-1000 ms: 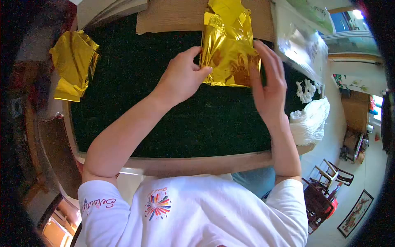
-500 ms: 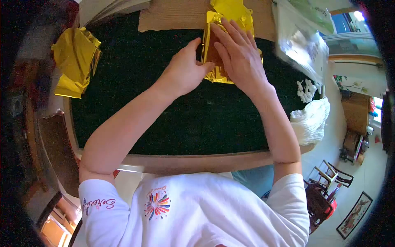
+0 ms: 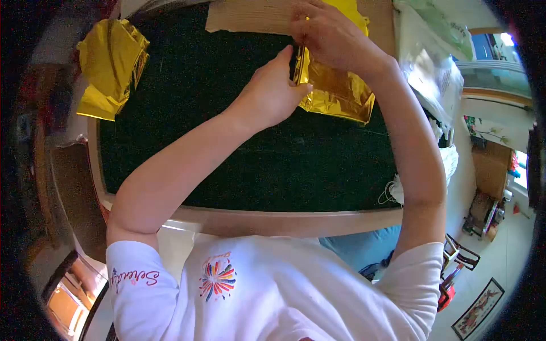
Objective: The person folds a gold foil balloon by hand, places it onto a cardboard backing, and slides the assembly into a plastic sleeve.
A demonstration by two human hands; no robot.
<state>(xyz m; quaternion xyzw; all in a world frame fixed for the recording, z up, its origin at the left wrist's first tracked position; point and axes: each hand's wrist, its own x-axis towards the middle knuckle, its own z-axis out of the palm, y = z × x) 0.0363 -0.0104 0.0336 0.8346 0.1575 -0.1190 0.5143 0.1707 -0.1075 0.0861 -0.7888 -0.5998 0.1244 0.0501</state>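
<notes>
A shiny gold foil piece (image 3: 340, 94) lies on the dark green table surface, its upper end over brown cardboard. My left hand (image 3: 277, 88) is at its left edge, thumb and fingers apart, with the thumb touching the foil. Over the foil's upper left part is my right hand (image 3: 333, 37), bent at the wrist, its fingers curled down at the edge. What those fingertips grip, if anything, is hard to make out. Another crumpled gold foil piece (image 3: 108, 68) rests at the table's far left.
Brown cardboard (image 3: 247, 16) lies along the table's back. Clear and green plastic bags (image 3: 429, 68) are at the right edge, with a white bag (image 3: 449, 162) partly behind my right forearm. Chairs (image 3: 458, 256) stand beyond on the right.
My right hand has moved from lying flat on the foil to its upper left edge, and its fingers have curled. The foil's lower right part is now uncovered.
</notes>
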